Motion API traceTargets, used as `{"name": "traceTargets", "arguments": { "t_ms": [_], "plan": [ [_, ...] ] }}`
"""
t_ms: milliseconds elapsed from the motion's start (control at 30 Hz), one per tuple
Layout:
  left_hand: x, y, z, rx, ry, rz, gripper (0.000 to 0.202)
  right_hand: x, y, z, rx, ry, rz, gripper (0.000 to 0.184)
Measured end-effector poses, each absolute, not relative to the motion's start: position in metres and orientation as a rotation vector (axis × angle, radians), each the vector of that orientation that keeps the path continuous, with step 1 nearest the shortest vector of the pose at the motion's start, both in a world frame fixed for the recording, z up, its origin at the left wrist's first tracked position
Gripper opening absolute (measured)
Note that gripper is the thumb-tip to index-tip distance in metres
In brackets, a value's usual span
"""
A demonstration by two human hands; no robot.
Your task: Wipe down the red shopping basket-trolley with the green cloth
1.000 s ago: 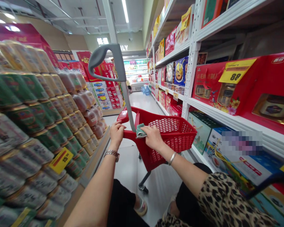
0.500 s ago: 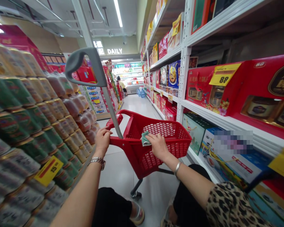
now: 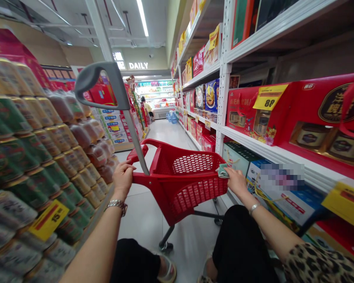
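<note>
The left hand (image 3: 123, 179) has its fingers clamped around the rim of a red shopping trolley (image 3: 191, 192), while the right hand (image 3: 236, 181) closes its fingers on a green cloth (image 3: 223, 171) against that rim.

Bright, even light falls from the long ceiling lamps (image 3: 142, 17) ahead of the red cart (image 3: 194, 196), leaving a soft glare on the floor (image 3: 168, 135) beyond it. Shadows under the cart are faint. Left of the cart, the cans (image 3: 8, 157) smear and bend toward the frame edge; right of it, a box (image 3: 281, 177) is pixelated. The far aisle looks slightly soft, perhaps.
</note>
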State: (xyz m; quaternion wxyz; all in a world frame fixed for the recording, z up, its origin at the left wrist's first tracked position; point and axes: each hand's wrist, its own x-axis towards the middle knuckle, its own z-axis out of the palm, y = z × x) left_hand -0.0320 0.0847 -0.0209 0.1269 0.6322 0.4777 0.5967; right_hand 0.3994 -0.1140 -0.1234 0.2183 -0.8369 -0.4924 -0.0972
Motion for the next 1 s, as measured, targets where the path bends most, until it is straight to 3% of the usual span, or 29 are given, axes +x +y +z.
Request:
{"name": "traceTargets", "arguments": {
  "t_ms": [300, 533, 1000],
  "plan": [
    [-0.022, 0.075, -0.019, 1.847, 1.401, 1.710, 0.017, 0.372, -0.093, -0.119, -2.216, -1.331, -0.227, 0.064],
    [-0.022, 0.076, -0.021, 1.871, 1.374, 1.740, 0.017, 0.268, -0.065, -0.107, -1.666, -1.654, -0.284, 0.058],
    [-0.020, 0.073, -0.029, 1.899, 1.348, 1.782, 0.018, 0.164, -0.036, -0.099, -0.892, -1.865, -0.900, 0.032]
  ]
}}
